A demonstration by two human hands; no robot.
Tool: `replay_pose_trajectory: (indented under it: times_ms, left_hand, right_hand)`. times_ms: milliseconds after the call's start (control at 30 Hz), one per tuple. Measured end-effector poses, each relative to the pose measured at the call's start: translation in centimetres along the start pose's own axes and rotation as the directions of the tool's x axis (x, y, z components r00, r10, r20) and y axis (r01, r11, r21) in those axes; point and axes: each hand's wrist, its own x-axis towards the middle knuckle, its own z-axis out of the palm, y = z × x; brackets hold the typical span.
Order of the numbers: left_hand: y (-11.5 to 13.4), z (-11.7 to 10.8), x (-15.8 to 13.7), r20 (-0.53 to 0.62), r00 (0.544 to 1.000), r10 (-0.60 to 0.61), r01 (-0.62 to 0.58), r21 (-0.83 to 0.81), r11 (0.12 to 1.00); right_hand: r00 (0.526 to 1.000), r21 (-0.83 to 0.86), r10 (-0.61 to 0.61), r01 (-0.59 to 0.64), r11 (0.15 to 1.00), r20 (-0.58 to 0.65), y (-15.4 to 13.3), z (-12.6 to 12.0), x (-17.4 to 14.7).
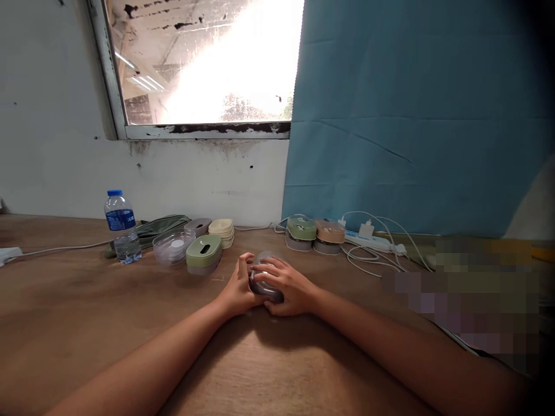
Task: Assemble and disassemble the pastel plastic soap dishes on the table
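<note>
A small rounded plastic container, transparent above and dark grey below, sits on the wooden table between my hands. My left hand is wrapped around its left side, with the thumb low at the near side. From the right, my right hand grips it, fingers laid over the top and the thumb at the near edge. My fingers hide much of the container. Just left of it stands an oval box with a green slotted lid. Behind that box are a stack of cream lids and a grey-purple slotted piece.
Transparent containers and a blue-capped water bottle stand at left, near a dark green pouch. Behind, right of my hands, are green-topped and brown-topped boxes. A power strip with white cables lies farther right.
</note>
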Motion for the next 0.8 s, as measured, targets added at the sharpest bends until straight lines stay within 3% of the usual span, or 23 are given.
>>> replay_pose_trajectory:
  times_ms: [233, 500, 800]
  left_hand:
    - [0.3, -0.9, 0.0, 0.035, 0.999, 0.005, -0.012, 0.191, 0.982]
    - [0.0, -1.1, 0.3, 0.076, 0.996, -0.052, 0.029, 0.268, 0.963]
    - [1.0, -0.4, 0.2, 0.030, 1.000, -0.006, -0.004, 0.320, 0.947]
  right_hand:
    - [0.968, 0.171, 0.143, -0.108, 0.979, -0.205, 1.3, 1.2, -0.8]
    - [0.958, 0.259, 0.244, -0.200, 0.945, -0.148, 2.5, 1.5, -1.0]
    - [0.945, 0.101, 0.099, -0.071, 0.992, -0.312, 3.4, 1.5, -1.1]
